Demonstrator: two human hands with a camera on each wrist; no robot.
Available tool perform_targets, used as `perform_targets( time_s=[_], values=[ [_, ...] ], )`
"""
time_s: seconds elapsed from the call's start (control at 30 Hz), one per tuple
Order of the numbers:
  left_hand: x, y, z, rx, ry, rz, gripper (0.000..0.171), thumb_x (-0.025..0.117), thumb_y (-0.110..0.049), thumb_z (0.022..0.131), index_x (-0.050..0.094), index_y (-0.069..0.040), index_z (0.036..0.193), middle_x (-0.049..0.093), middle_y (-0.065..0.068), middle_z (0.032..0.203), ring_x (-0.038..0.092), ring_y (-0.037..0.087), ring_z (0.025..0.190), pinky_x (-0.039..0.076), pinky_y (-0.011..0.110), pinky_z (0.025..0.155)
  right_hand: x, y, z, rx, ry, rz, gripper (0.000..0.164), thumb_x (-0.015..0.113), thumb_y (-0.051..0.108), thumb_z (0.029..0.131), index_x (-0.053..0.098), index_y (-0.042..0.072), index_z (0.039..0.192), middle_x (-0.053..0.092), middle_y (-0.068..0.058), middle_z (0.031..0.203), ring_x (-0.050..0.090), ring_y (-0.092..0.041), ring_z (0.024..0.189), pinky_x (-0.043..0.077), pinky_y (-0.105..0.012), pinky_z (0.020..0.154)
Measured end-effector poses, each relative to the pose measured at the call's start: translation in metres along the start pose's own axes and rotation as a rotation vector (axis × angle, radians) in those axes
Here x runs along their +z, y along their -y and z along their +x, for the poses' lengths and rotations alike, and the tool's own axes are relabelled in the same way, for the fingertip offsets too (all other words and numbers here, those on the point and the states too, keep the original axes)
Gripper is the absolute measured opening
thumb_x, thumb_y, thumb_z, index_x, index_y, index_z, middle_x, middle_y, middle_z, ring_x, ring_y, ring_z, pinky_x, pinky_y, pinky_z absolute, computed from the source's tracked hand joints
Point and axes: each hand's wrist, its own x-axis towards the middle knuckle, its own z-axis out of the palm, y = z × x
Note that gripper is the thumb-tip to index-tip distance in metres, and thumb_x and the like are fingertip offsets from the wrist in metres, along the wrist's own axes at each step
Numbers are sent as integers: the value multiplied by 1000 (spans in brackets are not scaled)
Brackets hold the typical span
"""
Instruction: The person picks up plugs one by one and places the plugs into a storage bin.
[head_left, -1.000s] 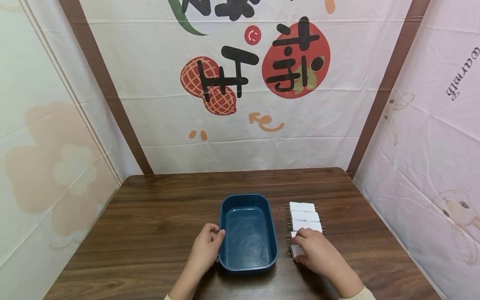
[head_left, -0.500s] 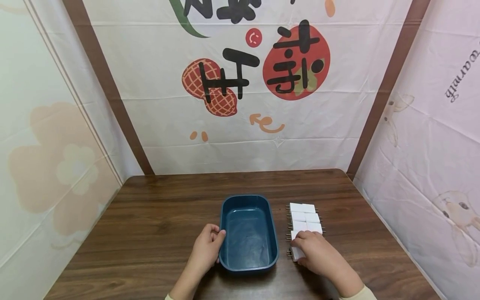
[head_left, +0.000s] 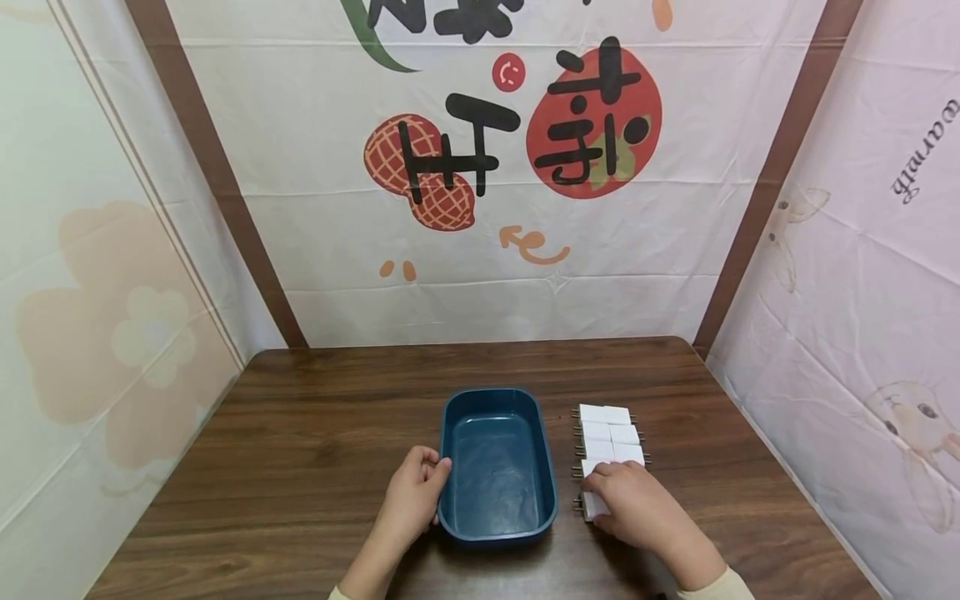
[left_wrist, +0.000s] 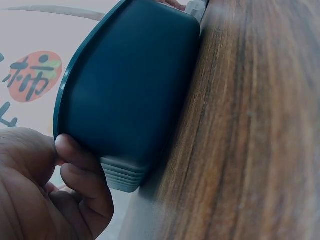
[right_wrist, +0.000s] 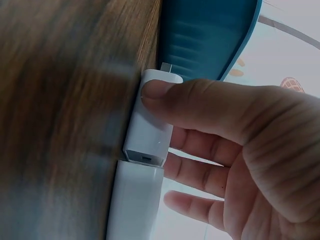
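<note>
While in left hand's [head_left: 411, 493] grip, blue tray [head_left: 495, 475] — in right hand's [head_left: 637, 504] pinch, 1 white plug [right_wrist: 149, 133]

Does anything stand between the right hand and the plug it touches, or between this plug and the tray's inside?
Nothing visible is between the right hand and the plug: they touch. On the way into the tray, only its right wall stands.

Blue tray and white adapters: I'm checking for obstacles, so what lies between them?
In the head view, only bare tabletop lies between the blue tray and the white adapters, with metal prongs jutting into that strip.
</note>
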Motion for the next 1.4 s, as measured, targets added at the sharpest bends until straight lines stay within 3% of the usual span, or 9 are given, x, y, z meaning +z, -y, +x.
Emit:
perform_targets(
  time_s=[0.4,0.93,1.13,1.4],
  values=[
    [0,-1,0,-18,10,4,22,57,-24,106,51,-5,115,54,6,69,52,21,41,41,29,35,-5,-2,1,4,-44,-10,35,89,24,69,72,16,99,65,5,92,63,-14,83,54,-39,75],
    [0,0,1,-33,4,26,23,57,-27,106,51,-7,116,55,6,69,52,21,42,41,28,35,-30,-4,6,-34,-91,29,36,86,22,71,72,14,103,64,5,94,63,-15,82,55,-38,73],
    [-2,0,0,-13,11,17,24,57,-27,106,51,-6,116,53,5,68,52,21,41,41,28,35,-39,0,14,-14,-55,50,35,86,25,75,71,15,105,63,6,95,61,-14,82,55,-37,73],
    [-2,0,-1,-35,24,22,24,55,-28,107,49,-7,117,53,6,68,53,21,42,40,27,34,-50,10,25,16,4,62,37,86,28,79,71,14,110,65,5,99,62,-14,85,57,-38,76]
  ],
)
